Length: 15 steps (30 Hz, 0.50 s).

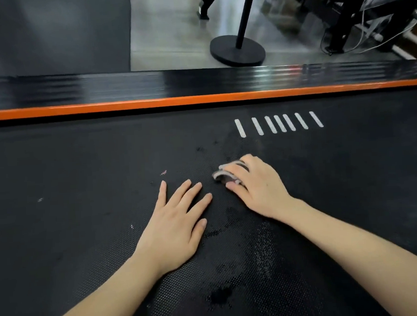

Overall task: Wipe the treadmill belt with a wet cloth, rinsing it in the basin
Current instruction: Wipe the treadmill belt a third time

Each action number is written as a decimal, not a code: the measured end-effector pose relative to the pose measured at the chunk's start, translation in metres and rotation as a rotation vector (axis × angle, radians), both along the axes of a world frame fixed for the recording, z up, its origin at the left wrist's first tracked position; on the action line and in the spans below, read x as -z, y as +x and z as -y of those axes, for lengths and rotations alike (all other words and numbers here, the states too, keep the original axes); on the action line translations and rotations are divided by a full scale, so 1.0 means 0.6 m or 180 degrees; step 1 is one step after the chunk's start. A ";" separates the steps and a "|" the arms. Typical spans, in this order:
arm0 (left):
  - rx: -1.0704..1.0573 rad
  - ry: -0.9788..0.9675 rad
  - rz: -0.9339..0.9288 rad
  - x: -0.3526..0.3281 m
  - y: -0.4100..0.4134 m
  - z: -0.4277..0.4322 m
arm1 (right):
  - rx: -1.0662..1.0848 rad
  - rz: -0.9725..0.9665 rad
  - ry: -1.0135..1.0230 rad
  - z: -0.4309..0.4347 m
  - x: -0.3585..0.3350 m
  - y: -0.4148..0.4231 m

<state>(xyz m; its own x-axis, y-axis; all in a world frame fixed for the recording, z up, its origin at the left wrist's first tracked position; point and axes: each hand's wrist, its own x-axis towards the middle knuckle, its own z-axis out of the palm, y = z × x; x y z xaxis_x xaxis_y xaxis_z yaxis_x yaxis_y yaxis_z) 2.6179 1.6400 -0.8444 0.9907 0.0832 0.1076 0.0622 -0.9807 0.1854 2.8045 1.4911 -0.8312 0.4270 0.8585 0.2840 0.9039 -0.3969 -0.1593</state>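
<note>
The black textured treadmill belt (79,166) fills the lower part of the head view. My right hand (258,184) presses a small bunched grey-and-dark cloth (224,173) onto the belt near its middle, fingers curled round it. Most of the cloth is hidden under the fingers. My left hand (177,224) lies flat on the belt just left of the cloth, fingers straight and spread, holding nothing. Wet dark patches (222,295) mark the belt between my forearms. No basin is in view.
An orange stripe (198,99) and a glossy black side rail (148,84) border the belt's far edge. White dashes (278,124) are printed on the belt. Beyond lie grey floor, a round black stand base (237,50), black equipment frames and cables at the right.
</note>
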 end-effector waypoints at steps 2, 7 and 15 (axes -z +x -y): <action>-0.0033 0.0002 -0.0024 -0.001 -0.001 0.001 | 0.0412 -0.0027 0.0035 -0.035 -0.003 0.037; -0.0175 0.0205 0.0021 -0.019 0.013 -0.020 | 0.0851 0.0072 0.0045 -0.056 0.009 0.063; -0.1705 0.0394 -0.0126 -0.026 0.028 -0.155 | 0.0686 0.0355 0.0267 -0.052 0.008 0.063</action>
<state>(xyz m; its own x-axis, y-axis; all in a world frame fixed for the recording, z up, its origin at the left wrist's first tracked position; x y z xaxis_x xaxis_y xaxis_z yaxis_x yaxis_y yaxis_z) 2.6350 1.7329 -0.8291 0.8167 0.5661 0.1122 0.5633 -0.8242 0.0582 2.8420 1.5223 -0.8362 0.5596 0.7225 0.4060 0.8137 -0.5719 -0.1040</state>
